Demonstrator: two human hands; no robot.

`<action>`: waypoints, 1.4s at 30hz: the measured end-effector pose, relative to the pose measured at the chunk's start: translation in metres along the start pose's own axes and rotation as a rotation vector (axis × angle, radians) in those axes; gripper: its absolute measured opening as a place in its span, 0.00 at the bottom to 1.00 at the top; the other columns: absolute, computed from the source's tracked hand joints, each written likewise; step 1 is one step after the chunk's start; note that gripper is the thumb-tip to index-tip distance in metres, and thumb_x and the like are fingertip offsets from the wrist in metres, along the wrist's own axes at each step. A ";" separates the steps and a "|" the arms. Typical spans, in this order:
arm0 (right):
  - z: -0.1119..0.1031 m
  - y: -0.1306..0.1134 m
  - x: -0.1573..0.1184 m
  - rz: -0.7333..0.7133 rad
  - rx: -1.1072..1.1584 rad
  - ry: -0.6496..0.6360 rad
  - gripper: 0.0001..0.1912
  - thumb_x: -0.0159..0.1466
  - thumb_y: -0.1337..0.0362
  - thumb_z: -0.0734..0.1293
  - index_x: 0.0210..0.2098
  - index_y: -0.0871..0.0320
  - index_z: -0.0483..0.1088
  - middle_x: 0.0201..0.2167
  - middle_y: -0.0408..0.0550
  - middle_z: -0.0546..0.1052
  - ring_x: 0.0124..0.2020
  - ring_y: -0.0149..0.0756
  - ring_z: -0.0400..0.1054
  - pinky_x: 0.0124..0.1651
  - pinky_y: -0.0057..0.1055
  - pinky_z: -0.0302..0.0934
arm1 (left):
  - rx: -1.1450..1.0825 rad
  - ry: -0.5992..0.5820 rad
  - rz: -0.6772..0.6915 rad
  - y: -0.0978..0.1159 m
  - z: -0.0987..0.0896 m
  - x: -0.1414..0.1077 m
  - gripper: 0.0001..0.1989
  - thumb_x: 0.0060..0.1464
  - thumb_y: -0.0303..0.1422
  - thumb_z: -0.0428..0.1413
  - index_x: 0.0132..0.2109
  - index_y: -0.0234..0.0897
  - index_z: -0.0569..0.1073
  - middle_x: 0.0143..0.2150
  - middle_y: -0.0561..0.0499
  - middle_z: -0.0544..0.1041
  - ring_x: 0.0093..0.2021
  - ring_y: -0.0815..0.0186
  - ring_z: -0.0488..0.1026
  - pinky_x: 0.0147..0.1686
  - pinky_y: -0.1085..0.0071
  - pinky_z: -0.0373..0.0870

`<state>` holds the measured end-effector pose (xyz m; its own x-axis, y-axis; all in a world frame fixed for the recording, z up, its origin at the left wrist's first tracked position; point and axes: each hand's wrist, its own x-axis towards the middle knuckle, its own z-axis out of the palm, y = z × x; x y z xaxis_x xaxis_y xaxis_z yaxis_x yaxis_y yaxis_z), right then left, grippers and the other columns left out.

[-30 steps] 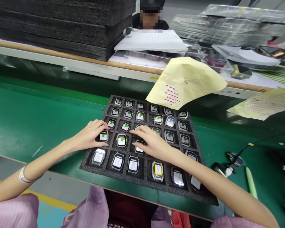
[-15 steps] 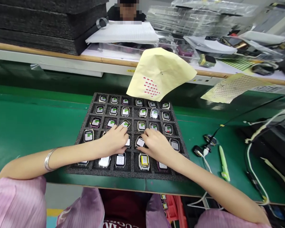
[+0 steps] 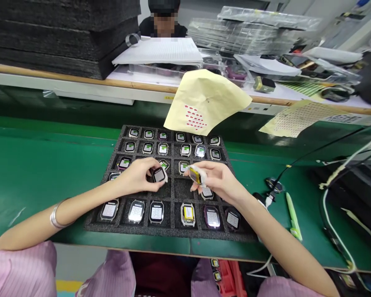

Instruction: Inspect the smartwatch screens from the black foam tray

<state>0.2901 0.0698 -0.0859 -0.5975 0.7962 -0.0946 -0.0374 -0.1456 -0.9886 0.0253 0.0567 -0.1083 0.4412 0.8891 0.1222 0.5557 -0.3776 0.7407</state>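
Observation:
Between thumb and fingers, my left hand [image 3: 142,176] grips a smartwatch [image 3: 159,175] with its dark screen facing up. My right hand [image 3: 218,179] pinches another smartwatch [image 3: 197,175], tilted so that its yellow inner side shows. Both are raised over a black foam tray [image 3: 170,233] divided into square compartments. Smartwatch bodies without straps lie in most of the compartments, many with lit white and green screens. One in the front row [image 3: 188,214] lies with its yellow battery upward. Two compartments below my hands hold nothing.
A yellow sheet [image 3: 204,99] hangs from the shelf edge over the tray's back. Black foam blocks [image 3: 46,37] and papers [image 3: 160,51] lie on the shelf, with a person behind. Cables [image 3: 326,214] and a green pen-like tool [image 3: 292,216] lie right. A red tray [image 3: 228,278] sits below the bench.
Both hands have lifted a smartwatch out of the tray's second row from the front. The right one is now turned with its yellow side showing.

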 end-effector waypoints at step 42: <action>0.029 -0.005 0.014 -0.174 -0.026 0.178 0.17 0.65 0.58 0.66 0.53 0.56 0.72 0.28 0.47 0.76 0.18 0.31 0.68 0.15 0.23 0.56 | -1.123 0.137 -0.181 0.040 0.000 0.008 0.14 0.58 0.37 0.57 0.48 0.36 0.67 0.35 0.48 0.75 0.34 0.63 0.75 0.27 0.70 0.76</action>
<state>0.2586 0.0648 -0.0790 -0.4330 0.8994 0.0602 -0.1053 0.0159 -0.9943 0.0513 0.0487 -0.0781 0.3002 0.9535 -0.0263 -0.3702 0.1419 0.9181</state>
